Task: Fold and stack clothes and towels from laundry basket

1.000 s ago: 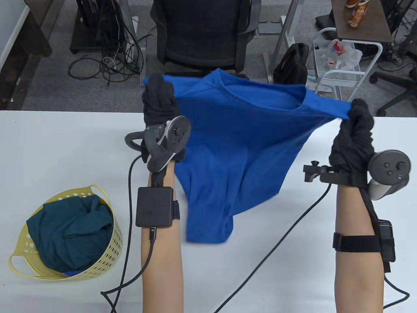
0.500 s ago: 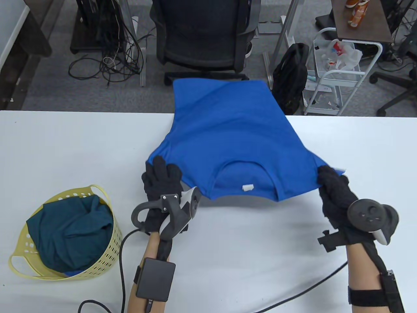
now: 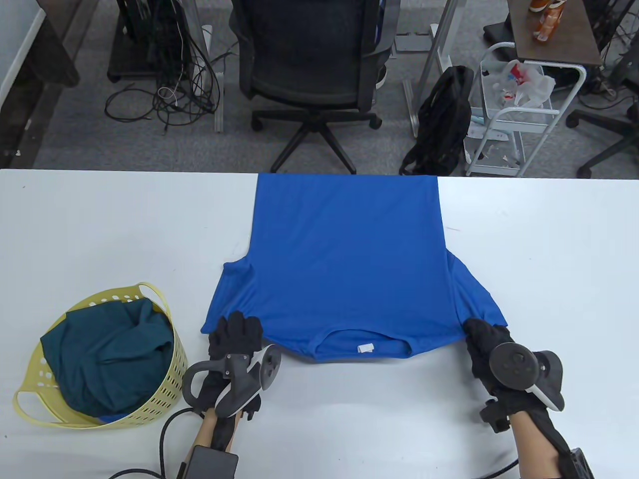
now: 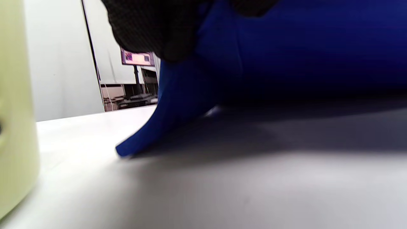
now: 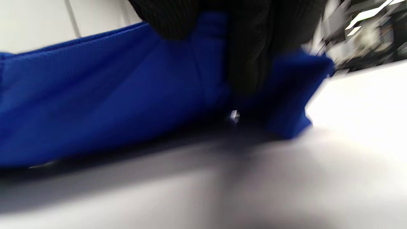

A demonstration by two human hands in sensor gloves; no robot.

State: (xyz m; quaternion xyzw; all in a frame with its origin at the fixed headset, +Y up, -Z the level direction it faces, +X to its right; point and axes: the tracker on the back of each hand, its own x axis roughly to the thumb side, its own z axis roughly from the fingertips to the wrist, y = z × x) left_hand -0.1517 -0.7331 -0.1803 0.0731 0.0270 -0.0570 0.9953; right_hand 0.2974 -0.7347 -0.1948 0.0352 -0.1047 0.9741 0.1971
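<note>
A bright blue T-shirt (image 3: 347, 259) lies spread on the white table (image 3: 100, 224), collar toward me, hem at the far edge. My left hand (image 3: 234, 332) pinches its left shoulder by the sleeve. My right hand (image 3: 481, 337) grips the right shoulder. Up close, the left wrist view has the blue T-shirt (image 4: 286, 47) lifted slightly off the table under my gloved fingers (image 4: 152, 28). In the right wrist view, which is blurred, my fingers (image 5: 248, 47) clamp the blue fabric (image 5: 95, 95). A yellow laundry basket (image 3: 157, 399) at the near left holds a dark teal garment (image 3: 107, 354).
Beyond the table's far edge stand a black office chair (image 3: 309, 55), a black bag (image 3: 444, 119) and a white wire cart (image 3: 519, 100). Cables trail from both wrists across the near table. The basket's wall (image 4: 16, 111) fills the left of the left wrist view.
Both hands have pulled the shirt down from the air and toward me. It now lies flat on the table, with the hands low near the front edge.
</note>
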